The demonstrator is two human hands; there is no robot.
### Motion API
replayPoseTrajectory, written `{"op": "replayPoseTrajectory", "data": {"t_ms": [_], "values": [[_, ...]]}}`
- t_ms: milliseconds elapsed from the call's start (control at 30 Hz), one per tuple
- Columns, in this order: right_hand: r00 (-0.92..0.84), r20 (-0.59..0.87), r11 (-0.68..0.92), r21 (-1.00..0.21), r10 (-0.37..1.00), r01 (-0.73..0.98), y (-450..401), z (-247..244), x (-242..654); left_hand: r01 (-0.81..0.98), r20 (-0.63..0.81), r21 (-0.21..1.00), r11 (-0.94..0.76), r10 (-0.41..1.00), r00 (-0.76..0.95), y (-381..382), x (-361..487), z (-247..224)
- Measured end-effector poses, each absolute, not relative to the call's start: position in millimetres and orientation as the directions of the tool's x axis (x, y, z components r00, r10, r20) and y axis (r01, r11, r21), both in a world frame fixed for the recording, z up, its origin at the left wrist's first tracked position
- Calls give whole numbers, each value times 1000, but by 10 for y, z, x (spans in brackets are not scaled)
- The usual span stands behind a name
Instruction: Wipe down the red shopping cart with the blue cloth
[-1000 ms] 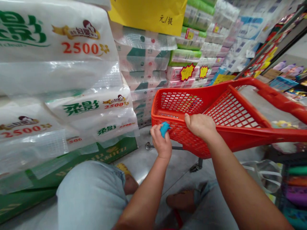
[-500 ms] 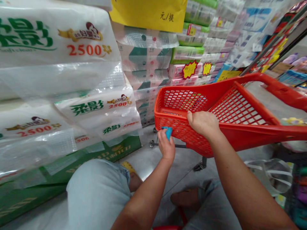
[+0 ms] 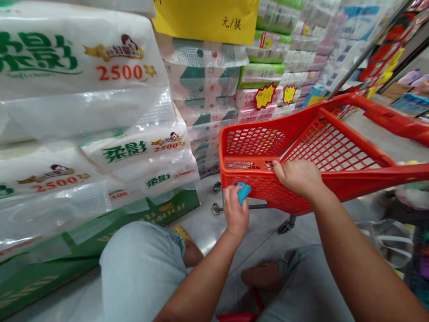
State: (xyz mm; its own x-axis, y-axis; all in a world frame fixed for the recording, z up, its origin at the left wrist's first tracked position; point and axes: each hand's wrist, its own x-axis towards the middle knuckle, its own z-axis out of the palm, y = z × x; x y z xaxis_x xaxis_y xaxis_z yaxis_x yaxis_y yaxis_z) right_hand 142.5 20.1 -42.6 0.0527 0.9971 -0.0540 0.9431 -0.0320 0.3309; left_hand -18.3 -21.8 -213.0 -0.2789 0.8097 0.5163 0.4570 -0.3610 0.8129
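the room is a packed shop aisle. large plastic-wrapped tissue packs (image 3: 83,58), printed with green characters and a red 2500, fill the left of the frame and rest on a green carton (image 3: 100,241). further wrapped packs (image 3: 204,85) stack up the upper middle beneath a yellow sign (image 3: 206,18), and yellow star price tags (image 3: 264,96) sit on the stacked goods toward the upper right. the polished grey floor (image 3: 204,230) crosses the lower middle; my light denim knee (image 3: 140,268) enters at lower left.

a red mesh shopping cart (image 3: 254,143) stands right of centre on castors (image 3: 216,208). my right hand (image 3: 298,178) is closed over the near rim (image 3: 351,181) of the cart. my left hand (image 3: 235,210) is in a narrow pinch, holding a small blue item (image 3: 244,193) low at the cart's outer mesh wall. i cannot tell what the item is, or whether it touches the mesh.
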Motion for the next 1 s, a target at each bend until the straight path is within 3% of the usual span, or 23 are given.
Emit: {"op": "replayPoseTrajectory", "data": {"t_ms": [267, 467, 633, 733, 900, 1000], "values": [[46, -175, 5, 280, 983, 960, 113, -245, 1415, 410, 539, 817, -405, 789, -294, -364, -282, -2044], [-223, -88, 236, 189, 971, 953, 99, -341, 655, 382, 564, 803, -458, 792, -234, -320, -267, -1997], [-159, 30, 150, 211, 987, 966, 102, -516, 545, 399, 605, 770, -497, 769, -209, -278, -413, -2080], [-155, 41, 142, 227, 987, 964, 73, -562, 639, 404, 634, 748, -527, 748, -198, -243, -527, -2136], [-119, 68, 97, 267, 991, 959, -49, -629, 770, 431, 609, 776, -460, 724, -325, -160, -509, -2199], [-70, 66, 48, 287, 995, 957, -126, -644, 870, 451, 620, 761, -467, 728, -292, -294, -322, -2268]]}}
